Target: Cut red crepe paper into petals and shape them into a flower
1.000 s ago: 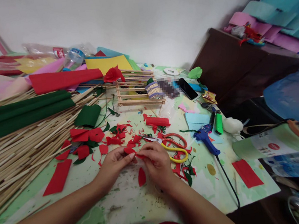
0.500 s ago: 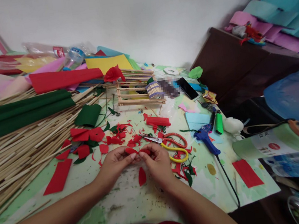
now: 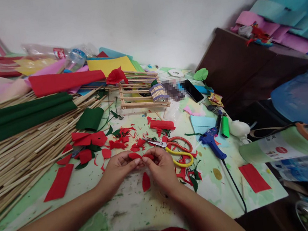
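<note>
Between both hands, near the table's middle, is a small red crepe paper petal point(image 3: 134, 156). My left hand point(image 3: 122, 167) pinches one end of it, thumb against fingers. The other end sits in the pinch of my right hand point(image 3: 160, 165); the fingertips of the two hands almost meet. A loose red petal point(image 3: 145, 181) lies on the table just below them. Scissors point(image 3: 179, 152) with one red and one yellow handle rest open-bladed beyond my right hand. Red paper scraps point(image 3: 120, 141) are scattered ahead of my fingers.
Bamboo sticks point(image 3: 32, 153) and dark green crepe paper point(image 3: 24, 117) cover the left side. A stick frame point(image 3: 141, 90) stands at the back. On the right are a blue glue gun point(image 3: 213, 143) with its cord, a phone point(image 3: 193, 91), and a green tumbler point(image 3: 274, 146) lying sideways.
The view has shifted very slightly. Both hands keep their pinch on the red petal in nearly the same place.
</note>
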Demonstrator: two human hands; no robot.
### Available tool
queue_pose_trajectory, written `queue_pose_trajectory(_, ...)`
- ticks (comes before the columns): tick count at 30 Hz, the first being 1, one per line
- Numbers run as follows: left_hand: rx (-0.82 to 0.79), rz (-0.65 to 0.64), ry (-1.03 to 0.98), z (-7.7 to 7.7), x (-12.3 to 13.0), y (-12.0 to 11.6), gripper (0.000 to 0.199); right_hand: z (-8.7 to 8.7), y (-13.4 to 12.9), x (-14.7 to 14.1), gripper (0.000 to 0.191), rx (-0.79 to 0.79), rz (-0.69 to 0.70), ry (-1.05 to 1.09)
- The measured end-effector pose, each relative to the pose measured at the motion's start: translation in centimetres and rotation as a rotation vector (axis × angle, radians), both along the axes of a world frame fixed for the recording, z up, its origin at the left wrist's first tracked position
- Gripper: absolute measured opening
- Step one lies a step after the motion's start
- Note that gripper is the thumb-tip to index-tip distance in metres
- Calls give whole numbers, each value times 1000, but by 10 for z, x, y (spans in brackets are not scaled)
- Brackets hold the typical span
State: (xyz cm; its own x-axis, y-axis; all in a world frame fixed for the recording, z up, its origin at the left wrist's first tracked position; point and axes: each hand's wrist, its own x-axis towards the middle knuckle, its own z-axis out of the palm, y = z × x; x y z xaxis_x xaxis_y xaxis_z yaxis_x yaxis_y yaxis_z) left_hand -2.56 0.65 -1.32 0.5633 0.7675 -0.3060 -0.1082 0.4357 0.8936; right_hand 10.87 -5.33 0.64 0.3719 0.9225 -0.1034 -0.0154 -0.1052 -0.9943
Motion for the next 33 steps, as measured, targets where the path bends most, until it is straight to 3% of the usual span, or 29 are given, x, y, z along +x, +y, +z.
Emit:
queue_pose_trajectory(11, 32, 3, 43, 4, 0, -1, 15, -6, 1, 0, 8, 8, 10, -38)
queue_pose_trajectory(21, 42, 5, 84, 14, 3, 0, 20, -11, -3, -1, 7, 19, 30, -234)
queue_pose_trajectory(29, 97, 21, 78, 5, 6, 4, 25, -25, -4, -4, 6, 106, -90, -355)
queue_pose_trajectory(33, 128, 4, 55, 5, 5, 2, 22, -26, -5, -4, 5, 120, -84, -366)
